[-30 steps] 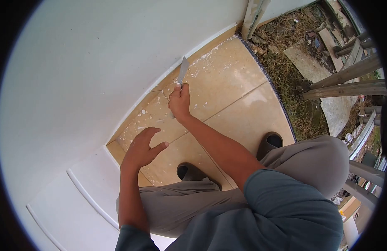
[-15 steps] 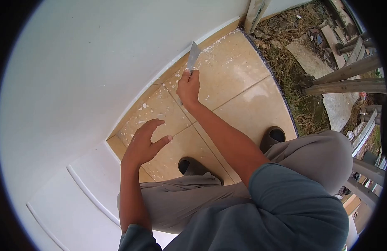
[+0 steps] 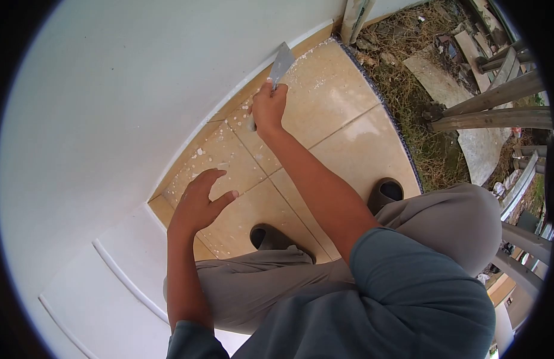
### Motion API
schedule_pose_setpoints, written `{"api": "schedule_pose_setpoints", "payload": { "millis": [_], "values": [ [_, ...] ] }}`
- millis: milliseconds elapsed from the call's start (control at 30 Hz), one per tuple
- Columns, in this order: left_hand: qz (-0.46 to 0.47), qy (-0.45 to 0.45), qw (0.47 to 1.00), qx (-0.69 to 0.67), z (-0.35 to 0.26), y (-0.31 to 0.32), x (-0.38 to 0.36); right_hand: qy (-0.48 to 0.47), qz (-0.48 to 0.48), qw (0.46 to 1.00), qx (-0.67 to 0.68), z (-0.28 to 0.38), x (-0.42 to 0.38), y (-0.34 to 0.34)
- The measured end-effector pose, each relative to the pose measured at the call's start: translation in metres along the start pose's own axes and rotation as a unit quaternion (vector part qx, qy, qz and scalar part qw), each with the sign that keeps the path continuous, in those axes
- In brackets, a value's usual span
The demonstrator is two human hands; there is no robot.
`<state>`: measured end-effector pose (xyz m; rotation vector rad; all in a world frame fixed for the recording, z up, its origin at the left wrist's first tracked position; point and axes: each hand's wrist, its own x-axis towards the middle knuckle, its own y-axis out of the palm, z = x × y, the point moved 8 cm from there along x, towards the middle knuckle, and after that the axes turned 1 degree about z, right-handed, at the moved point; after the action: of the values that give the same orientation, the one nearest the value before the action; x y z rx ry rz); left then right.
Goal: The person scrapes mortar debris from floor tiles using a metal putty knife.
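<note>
While the right hand (image 3: pixel 269 110) is wrapped around the handle of a scraper (image 3: pixel 281 63), the left hand (image 3: pixel 194 203) holds nothing, its fingers and thumb spread apart. The scraper's long side points away from the person, and its flat blade sticks out past the right hand. The blade's tip slants over to the tan skirting (image 3: pixel 316 43) at the bottom of the wall (image 3: pixel 139 102); I cannot tell if they touch. The right hand is much nearer to that spot. The left hand is farther back, over the floor (image 3: pixel 313 122), near the corner where the skirting turns. Little white bits (image 3: pixel 199 151) lie on the floor along its wall edge. Farther out, that edge runs to the far corner, beside a post (image 3: pixel 353 21). Across from the wall, the floor stops at a dark speckled edge (image 3: pixel 381 99), next to dry grass (image 3: pixel 431 158). Wide tile between blade and grass leaves room to move.
</note>
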<state>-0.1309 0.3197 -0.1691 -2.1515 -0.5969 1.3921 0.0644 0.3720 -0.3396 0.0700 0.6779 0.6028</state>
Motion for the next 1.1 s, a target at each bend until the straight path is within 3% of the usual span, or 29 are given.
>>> {"api": "schedule_pose_setpoints", "payload": {
  "millis": [133, 233, 433, 533, 633, 733, 933, 1100],
  "values": [
    [0.009, 0.044, 0.999, 0.031, 0.001, -0.001, 0.005, 0.031, 0.002, 0.999, 0.018, 0.015, 0.006, 0.0],
    [-0.005, -0.025, 1.0, -0.011, 0.004, -0.004, 0.001, 0.013, -0.012, 1.0, 0.015, 0.032, 0.025, -0.014],
    [-0.001, 0.016, 0.999, 0.033, 0.006, 0.001, 0.008, 0.023, -0.022, 0.999, -0.015, 0.031, 0.024, -0.012],
    [0.001, -0.008, 0.999, -0.033, -0.003, 0.0, 0.007, 0.007, -0.023, 1.0, -0.003, 0.051, 0.04, -0.027],
    [0.006, 0.037, 0.999, 0.025, 0.004, 0.001, 0.009, 0.015, -0.033, 0.999, -0.014, 0.06, 0.049, -0.03],
    [-0.013, -0.017, 1.0, -0.001, 0.005, -0.003, 0.006, 0.017, -0.031, 0.999, 0.002, 0.072, 0.068, -0.046],
    [0.005, 0.045, 0.998, 0.046, -0.002, 0.0, 0.01, 0.028, -0.029, 0.998, 0.039, 0.077, 0.069, -0.042],
    [-0.005, 0.021, 0.999, 0.024, -0.009, -0.003, 0.008, 0.003, -0.015, 0.998, 0.054, 0.075, 0.093, -0.05]
  ]
}}
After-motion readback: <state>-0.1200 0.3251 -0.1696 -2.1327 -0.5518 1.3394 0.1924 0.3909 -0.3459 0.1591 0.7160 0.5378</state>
